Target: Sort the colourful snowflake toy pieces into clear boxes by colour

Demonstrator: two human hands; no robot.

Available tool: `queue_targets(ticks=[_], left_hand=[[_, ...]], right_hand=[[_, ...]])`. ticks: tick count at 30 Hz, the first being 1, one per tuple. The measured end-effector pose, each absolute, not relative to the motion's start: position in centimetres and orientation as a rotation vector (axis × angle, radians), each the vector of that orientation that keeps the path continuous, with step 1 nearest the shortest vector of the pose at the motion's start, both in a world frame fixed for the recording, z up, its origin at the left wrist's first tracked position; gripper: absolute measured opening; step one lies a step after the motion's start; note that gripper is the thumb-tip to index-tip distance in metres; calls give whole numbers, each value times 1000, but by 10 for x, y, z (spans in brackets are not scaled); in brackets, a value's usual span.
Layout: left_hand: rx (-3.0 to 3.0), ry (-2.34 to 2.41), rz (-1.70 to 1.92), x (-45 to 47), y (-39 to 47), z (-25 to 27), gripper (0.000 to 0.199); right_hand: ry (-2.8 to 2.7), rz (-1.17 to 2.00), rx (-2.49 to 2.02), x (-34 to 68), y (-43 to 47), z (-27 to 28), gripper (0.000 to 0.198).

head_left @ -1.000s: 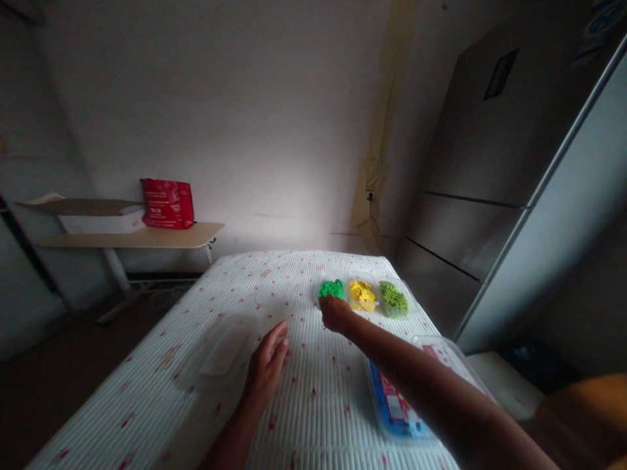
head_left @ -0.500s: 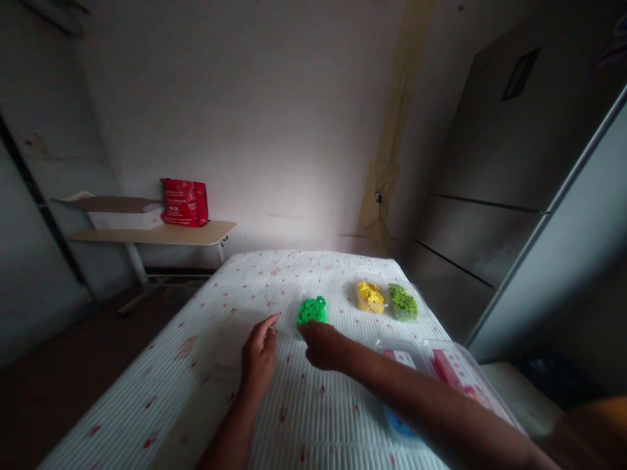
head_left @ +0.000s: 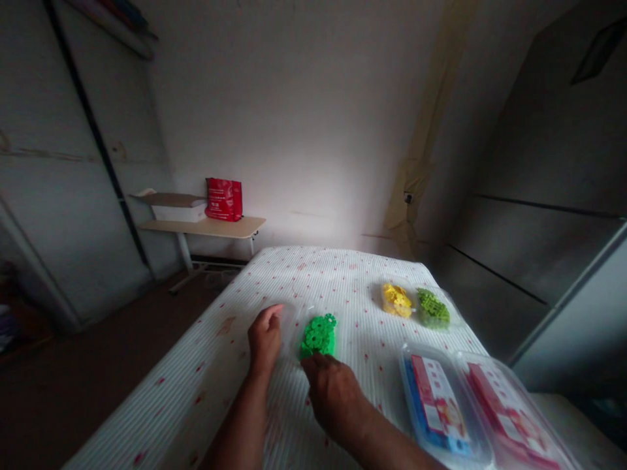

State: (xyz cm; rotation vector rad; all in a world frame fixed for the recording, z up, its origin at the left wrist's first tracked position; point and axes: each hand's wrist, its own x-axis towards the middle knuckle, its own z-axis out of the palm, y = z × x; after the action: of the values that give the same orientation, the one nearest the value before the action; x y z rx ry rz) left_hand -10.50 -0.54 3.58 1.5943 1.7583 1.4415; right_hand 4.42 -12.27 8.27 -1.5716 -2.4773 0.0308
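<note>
A clear plastic container [head_left: 337,339] of green flower-shaped plastic pieces [head_left: 319,334] rests on the bed in front of me. My right hand [head_left: 333,388] is at its near edge, fingers bent and closed on the rim; the fingertips are partly hidden. To the left of the container, my left hand [head_left: 266,334] has its fingers drawn together at what looks like the edge of a faint, see-through lid [head_left: 291,316]. The outline of that lid is hard to make out.
At the right stand a container of yellow pieces [head_left: 396,300] and one of light green pieces [head_left: 434,308]. Nearer lie two clear boxes with a blue pack [head_left: 435,408] and a pink pack [head_left: 512,414]. A red bag [head_left: 224,199] stands on a side table [head_left: 220,227].
The green container has come nearer to me and a little left, with my right hand at its near edge. My left hand's fingers have closed together. The view has turned left.
</note>
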Motion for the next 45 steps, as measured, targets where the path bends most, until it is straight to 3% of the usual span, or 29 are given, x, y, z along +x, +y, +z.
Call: queue_targets(ticks=[5, 10, 15, 31, 35, 40, 45], left_hand=[[1700, 2070, 1224, -118, -13, 50, 34], [1809, 2366, 544, -113, -18, 49, 60], [1772, 2339, 329, -111, -18, 43, 75], [1778, 2383, 612, -110, -21, 50, 67], [1790, 2389, 917, -111, -20, 52, 62], [1824, 1917, 1536, -115, -18, 50, 54], [1664, 1438, 1776, -115, -21, 51, 53]], right_hand=[[-2428, 133, -1422, 55, -122, 75, 37], [-2401, 217, -1350, 56, -129, 76, 33], [-2313, 246, -1319, 59, -132, 73, 31], [-1929, 58, -1046, 86, -119, 53, 26], [-1902, -37, -1013, 89, -117, 52, 27], [-1888, -101, -1015, 89, -116, 52, 27], [-1909, -102, -1018, 86, -119, 52, 24]])
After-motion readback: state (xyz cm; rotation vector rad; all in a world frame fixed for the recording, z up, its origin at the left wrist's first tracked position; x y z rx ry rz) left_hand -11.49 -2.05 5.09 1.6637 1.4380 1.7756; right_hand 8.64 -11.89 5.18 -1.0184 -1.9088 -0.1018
